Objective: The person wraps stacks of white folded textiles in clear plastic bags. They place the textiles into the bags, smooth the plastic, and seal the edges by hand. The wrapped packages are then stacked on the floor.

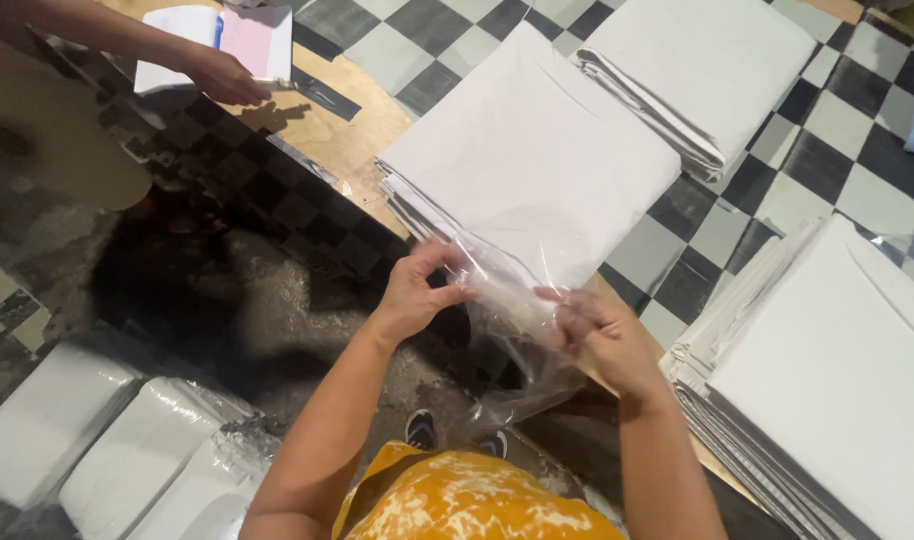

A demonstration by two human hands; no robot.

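Observation:
My left hand (420, 288) and my right hand (599, 328) both grip a clear plastic bag (514, 335), holding it between them at the near edge of the table. The bag hangs down crumpled below my hands. Just beyond it lies a stack of folded white cloth (532, 150) on the table, its near corner touching the bag's mouth. My fingers pinch the bag's upper edge on either side.
Two more stacks of white cloth lie at the back (702, 65) and at the right (837, 380). The table (697, 250) has a checkered cover. Bagged white bundles (127, 450) lie on the floor at left. Another person's hand (222, 78) touches a notebook (217, 40).

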